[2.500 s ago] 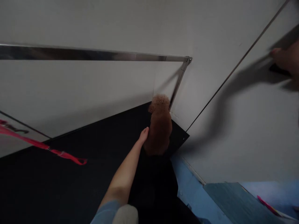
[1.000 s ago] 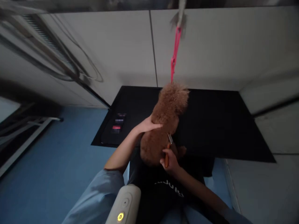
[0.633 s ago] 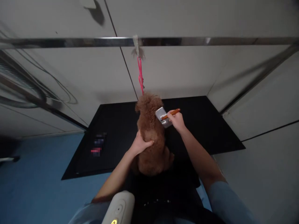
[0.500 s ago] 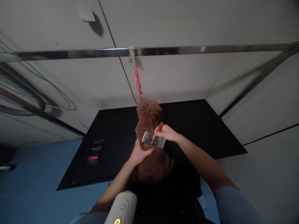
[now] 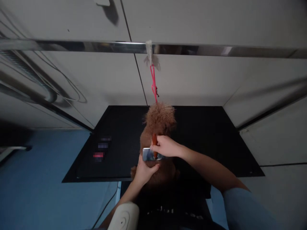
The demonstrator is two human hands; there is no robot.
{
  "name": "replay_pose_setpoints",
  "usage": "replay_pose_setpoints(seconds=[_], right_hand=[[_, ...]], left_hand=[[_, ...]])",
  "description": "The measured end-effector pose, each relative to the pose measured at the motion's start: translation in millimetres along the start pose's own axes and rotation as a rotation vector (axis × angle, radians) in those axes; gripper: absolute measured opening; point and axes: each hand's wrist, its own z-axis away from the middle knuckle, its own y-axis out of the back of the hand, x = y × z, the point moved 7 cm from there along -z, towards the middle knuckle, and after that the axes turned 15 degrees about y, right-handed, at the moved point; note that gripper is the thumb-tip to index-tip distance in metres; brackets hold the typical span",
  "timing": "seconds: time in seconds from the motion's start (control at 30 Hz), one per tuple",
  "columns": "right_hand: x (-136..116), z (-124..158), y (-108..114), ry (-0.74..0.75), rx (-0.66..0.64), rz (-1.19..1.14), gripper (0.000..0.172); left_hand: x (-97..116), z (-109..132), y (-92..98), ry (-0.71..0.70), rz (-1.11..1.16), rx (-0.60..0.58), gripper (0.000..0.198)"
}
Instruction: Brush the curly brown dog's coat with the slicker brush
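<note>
A small brown curly-haired dog (image 5: pixel 158 123) sits on a black grooming table (image 5: pixel 206 137), facing away from me. A pink leash (image 5: pixel 153 83) runs from its neck up to a steel bar (image 5: pixel 96 46). My right hand (image 5: pixel 166 146) is closed round the orange handle of a slicker brush (image 5: pixel 150 154), whose metal head lies on the dog's back. My left hand (image 5: pixel 144 171) grips the dog's rump just below the brush.
A white device (image 5: pixel 122 217) pokes up at the bottom edge near my chest. Small dark and red items (image 5: pixel 100 150) lie on the table's left side. White walls stand behind and to the right, blue floor (image 5: pixel 31 179) to the left. Hoses (image 5: pixel 35 83) hang at upper left.
The view swung from the table corner to face the dog squarely. My right hand brought the brush in and drew it down the dog's back. My left hand slid down to the rump.
</note>
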Motion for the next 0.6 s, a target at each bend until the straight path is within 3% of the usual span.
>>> replay_pose_setpoints(seconds=[0.03, 0.13, 0.17, 0.27, 0.3, 0.4, 0.43, 0.53, 0.6], right_hand=[[-2, 1, 5, -0.011, 0.053, 0.051, 0.014], [-16, 8, 31, 0.061, 0.377, 0.21, 0.012], [-19, 9, 28, 0.103, 0.358, 0.201, 0.012], [-10, 10, -1, 0.082, 0.058, 0.041, 0.011], [-4, 12, -3, 0.045, 0.069, 0.009, 0.01], [4, 21, 11, 0.046, 0.363, -0.008, 0.015], [4, 23, 9, 0.088, 0.362, -0.03, 0.017], [5, 25, -13, 0.12, 0.129, -0.142, 0.016], [11, 30, -7, 0.078, 0.242, -0.165, 0.015]], left_hand=[[0, 2, -0.9, 0.0, -0.004, 0.007, 0.076], [-2, 6, -0.4, -0.004, -0.016, 0.04, 0.081], [-3, 6, 0.2, -0.001, -0.013, 0.044, 0.081], [-7, 7, 4.0, 0.015, 0.032, 0.057, 0.081], [-8, 7, 5.9, 0.016, 0.05, 0.066, 0.084], [-8, 8, 10.4, -0.008, 0.097, 0.078, 0.096], [-7, 9, 10.7, -0.018, 0.107, 0.068, 0.1], [-8, 10, 11.1, -0.028, 0.114, 0.051, 0.113], [-10, 12, 10.3, -0.026, 0.093, 0.052, 0.119]])
